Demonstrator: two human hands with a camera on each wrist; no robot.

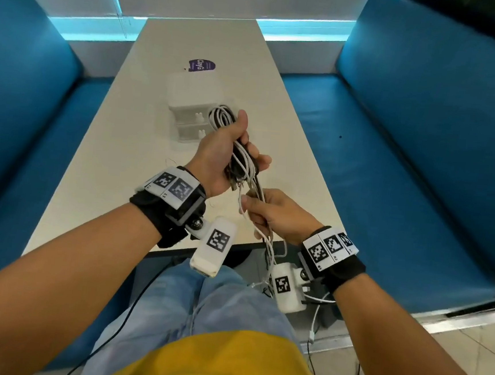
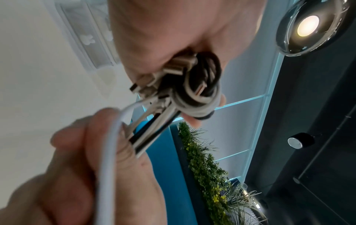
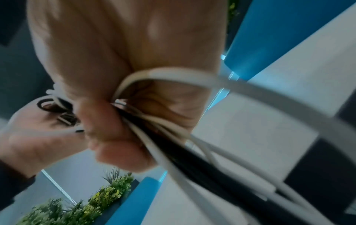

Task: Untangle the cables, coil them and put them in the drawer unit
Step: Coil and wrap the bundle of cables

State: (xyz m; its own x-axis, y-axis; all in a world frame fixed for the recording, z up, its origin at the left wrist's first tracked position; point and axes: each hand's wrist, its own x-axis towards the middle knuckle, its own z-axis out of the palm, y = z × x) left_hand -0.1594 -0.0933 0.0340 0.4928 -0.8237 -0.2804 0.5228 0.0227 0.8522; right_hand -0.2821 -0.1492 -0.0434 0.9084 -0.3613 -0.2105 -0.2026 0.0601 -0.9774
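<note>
Seated at the long cream-white table (image 1: 143, 136), blue padded benches (image 1: 409, 135) on both sides.

My left hand (image 1: 223, 155) is raised above the table, fingers and thumb curled round the bundle of white and black cables (image 1: 242, 160). The coiled loops stick out past my thumb at the far end (image 1: 221, 116); the near end, with several metal USB plugs (image 2: 173, 67), comes out by the heel of the palm. The left wrist view shows the plugs crowded together and the loops of white and black cord wound round each other below my fingers.

My right hand (image 1: 276, 215) sits just below and nearer to me, closed round the loose strands running out of the bundle. The right wrist view shows 1 black strand and several white ones (image 3: 173, 146) passing through the fist, plus 1 white strand (image 3: 173, 74) looping across the back of the fingers. The number of white strands cannot be counted; the picture is blurred.

Below my right hand the strands hang over the table's near edge and down toward the floor beside my knee (image 1: 270, 258).

The small white plastic drawer unit (image 1: 190, 110) stands on the table just beyond my left hand, 2 drawer fronts with small bunny-shaped pulls visible. A purple sticker (image 1: 201, 65) lies on the table behind it.
</note>
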